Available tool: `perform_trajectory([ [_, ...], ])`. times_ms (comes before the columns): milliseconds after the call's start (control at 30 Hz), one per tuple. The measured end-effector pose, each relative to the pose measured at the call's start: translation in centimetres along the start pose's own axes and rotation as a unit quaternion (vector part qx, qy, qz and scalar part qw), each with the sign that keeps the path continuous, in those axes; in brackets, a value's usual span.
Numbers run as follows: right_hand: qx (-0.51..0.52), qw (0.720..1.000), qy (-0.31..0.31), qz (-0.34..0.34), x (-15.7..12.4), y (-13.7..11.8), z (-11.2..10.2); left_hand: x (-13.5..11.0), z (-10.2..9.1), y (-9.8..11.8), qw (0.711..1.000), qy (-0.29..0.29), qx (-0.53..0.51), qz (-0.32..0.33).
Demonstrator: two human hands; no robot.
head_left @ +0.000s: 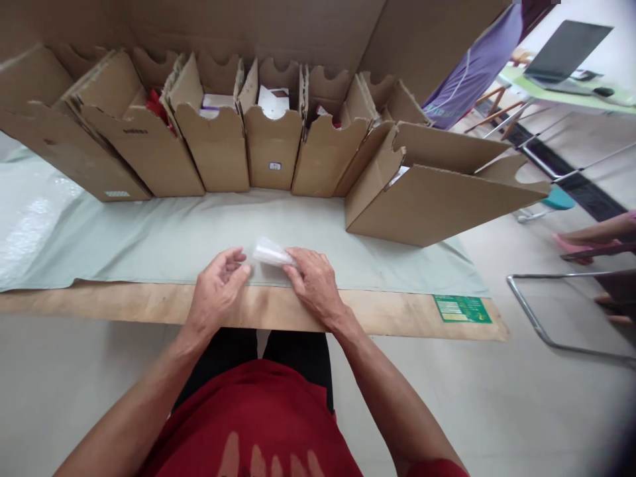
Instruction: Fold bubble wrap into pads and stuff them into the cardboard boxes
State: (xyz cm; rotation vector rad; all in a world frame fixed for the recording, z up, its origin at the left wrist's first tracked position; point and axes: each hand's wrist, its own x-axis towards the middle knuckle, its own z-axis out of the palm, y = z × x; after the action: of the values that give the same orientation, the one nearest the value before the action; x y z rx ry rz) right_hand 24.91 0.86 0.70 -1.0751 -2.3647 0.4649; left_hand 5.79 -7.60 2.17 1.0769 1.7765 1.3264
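Observation:
Between my hands is a small, clear plastic packet, blurred, its contents too smeared to name. My right hand grips its right end between thumb and fingers. Just left of the packet, my left hand has its fingers curled and thumb apart, with nothing visible in it. Both hands are above the front edge of the table, over a pale green cloth. Behind them stands a curved row of open cardboard boxes, several holding white, purple or red items.
One cardboard box stands angled at the right. Bubble wrap lies at the left. A wooden board edge runs along the front, and a metal frame stands on the floor to the right. A laptop sits farther back.

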Motion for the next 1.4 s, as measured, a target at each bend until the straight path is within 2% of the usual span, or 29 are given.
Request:
perform_trajectory([
  [100, 0.101, 0.994, 0.021, 0.041, -0.9, -1.3, -0.1, -1.9, 1.1, 0.2, 0.982, -0.074, -0.162, -0.070],
  [167, 0.193, 0.978, 0.011, 0.074, -2.0, -2.6, -0.3, -2.4, 2.0, 0.3, 0.966, -0.110, -0.222, -0.068],
  [233, 0.301, 0.947, -0.011, 0.111, -3.4, -3.7, -0.5, -2.7, 2.6, 0.4, 0.956, -0.128, -0.256, -0.064],
  [300, 0.380, 0.914, -0.031, 0.140, -4.6, -4.1, -0.8, -2.9, 2.8, 0.3, 0.952, -0.143, -0.262, -0.062],
  [333, 0.392, 0.908, -0.035, 0.147, -5.1, -3.9, -1.1, -3.0, 2.8, 0.3, 0.954, -0.153, -0.251, -0.061],
  [433, 0.350, 0.928, -0.029, 0.128, -5.8, -2.6, -2.8, -3.3, 2.5, 0.4, 0.977, -0.146, -0.149, -0.047],
  [533, 0.322, 0.940, -0.029, 0.111, -5.7, -1.2, -5.5, -3.7, 2.9, 1.0, 0.992, -0.117, -0.001, 0.046],
  [667, 0.287, 0.949, -0.083, 0.103, -4.9, -0.4, -8.4, -3.9, 5.0, 2.1, 0.951, -0.175, 0.099, 0.236],
  [767, 0.242, 0.961, -0.094, 0.100, -4.8, 0.1, -10.0, -3.4, 6.3, 3.3, 0.925, -0.201, 0.123, 0.297],
  [833, 0.217, 0.967, -0.071, 0.110, -4.9, 1.0, -11.3, -2.4, 6.7, 4.7, 0.912, -0.199, 0.137, 0.333],
  [900, 0.202, 0.970, -0.044, 0.126, -5.2, 2.2, -13.3, -0.5, 7.1, 6.9, 0.894, -0.169, 0.150, 0.388],
  [967, 0.201, 0.970, -0.016, 0.137, -5.5, 3.4, -16.0, 2.0, 8.1, 9.8, 0.870, -0.124, 0.162, 0.450],
  [1033, 0.198, 0.970, 0.023, 0.141, -5.5, 4.3, -19.3, 4.8, 10.1, 12.7, 0.839, -0.097, 0.174, 0.507],
  [1100, 0.166, 0.969, 0.117, 0.143, -5.0, 4.8, -22.8, 7.5, 12.8, 15.1, 0.811, -0.099, 0.194, 0.543],
  [1133, 0.136, 0.963, 0.191, 0.133, -4.6, 5.1, -24.6, 8.6, 14.1, 15.9, 0.800, -0.109, 0.207, 0.552],
  [1200, 0.060, 0.927, 0.362, 0.081, -3.3, 5.8, -27.7, 10.0, 16.5, 16.5, 0.792, -0.125, 0.227, 0.552],
  [1233, 0.024, 0.901, 0.431, 0.050, -2.6, 6.3, -29.1, 10.1, 17.3, 16.4, 0.793, -0.124, 0.231, 0.550],
  [1267, -0.007, 0.880, 0.475, 0.027, -1.8, 6.8, -30.3, 10.1, 17.9, 16.1, 0.795, -0.116, 0.229, 0.550],
  [1300, -0.037, 0.871, 0.489, 0.020, -1.0, 7.5, -31.3, 9.7, 18.2, 15.7, 0.797, -0.101, 0.221, 0.553],
  [1333, -0.070, 0.876, 0.476, 0.028, -0.1, 8.1, -32.1, 9.3, 18.4, 15.1, 0.797, -0.084, 0.209, 0.560],
  [1400, -0.161, 0.903, 0.391, 0.076, 1.5, 9.2, -33.0, 8.3, 18.3, 14.2, 0.793, -0.056, 0.188, 0.577],
])
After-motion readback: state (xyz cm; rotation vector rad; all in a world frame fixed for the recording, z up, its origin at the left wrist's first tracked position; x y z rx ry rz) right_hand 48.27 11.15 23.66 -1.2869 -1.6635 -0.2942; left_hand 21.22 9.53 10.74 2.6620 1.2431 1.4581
